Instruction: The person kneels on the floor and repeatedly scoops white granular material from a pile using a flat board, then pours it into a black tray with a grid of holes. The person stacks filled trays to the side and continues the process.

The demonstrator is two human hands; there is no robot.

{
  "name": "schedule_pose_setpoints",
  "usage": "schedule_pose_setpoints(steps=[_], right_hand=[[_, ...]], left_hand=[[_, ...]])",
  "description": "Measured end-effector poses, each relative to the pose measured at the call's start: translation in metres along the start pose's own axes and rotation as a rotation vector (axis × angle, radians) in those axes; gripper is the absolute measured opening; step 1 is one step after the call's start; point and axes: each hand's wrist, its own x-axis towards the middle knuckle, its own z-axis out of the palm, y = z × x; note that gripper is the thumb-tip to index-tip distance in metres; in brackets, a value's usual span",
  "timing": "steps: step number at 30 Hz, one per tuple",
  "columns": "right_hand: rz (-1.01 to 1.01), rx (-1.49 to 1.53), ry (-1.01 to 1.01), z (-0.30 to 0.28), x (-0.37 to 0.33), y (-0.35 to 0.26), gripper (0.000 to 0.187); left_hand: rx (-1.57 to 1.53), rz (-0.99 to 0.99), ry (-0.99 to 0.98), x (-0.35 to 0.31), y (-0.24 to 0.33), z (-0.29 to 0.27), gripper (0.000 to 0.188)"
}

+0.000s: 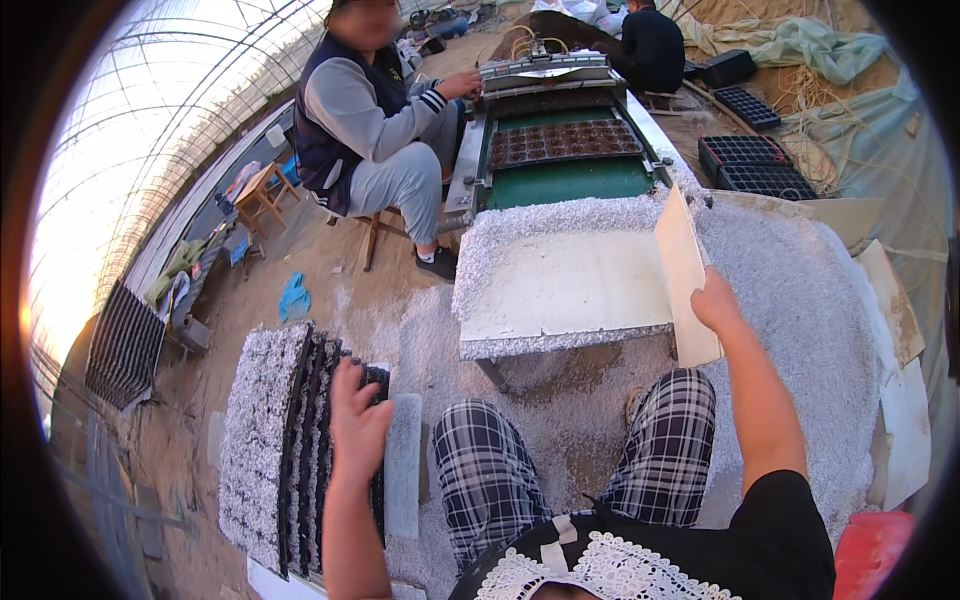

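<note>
My right hand (712, 300) grips a thin pale board (683, 265), held on edge at the right side of a white table top (575, 285). Loose white granules (560, 215) are heaped along the back and left of that table. My left hand (358, 415) is raised with its fingers apart, over the near side of a stack of black seedling trays (318, 450); whether it touches them I cannot tell. White granules cover the top of the stack. Beyond the table, a tray filled with brown soil (565, 143) lies on a green conveyor belt (570, 185).
A seated person (375, 130) has a hand at the machine's left rail; another person (652, 45) sits farther back. Empty black trays (755, 165) lie at the right. White granules (790, 300) cover the ground there. A red container (872, 550) stands near my right side.
</note>
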Motion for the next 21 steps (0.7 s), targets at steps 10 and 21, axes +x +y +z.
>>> schedule_pose_setpoints(steps=[10, 21], right_hand=[[-0.007, 0.110, 0.007, 0.009, -0.005, -0.015, 0.049], [0.030, 0.230, 0.001, 0.019, 0.015, 0.019, 0.038]], left_hand=[[-0.987, -0.666, -0.335, 0.057, -0.074, 0.123, 0.035], [-0.903, -0.618, -0.177, 0.066, -0.077, 0.133, 0.035]])
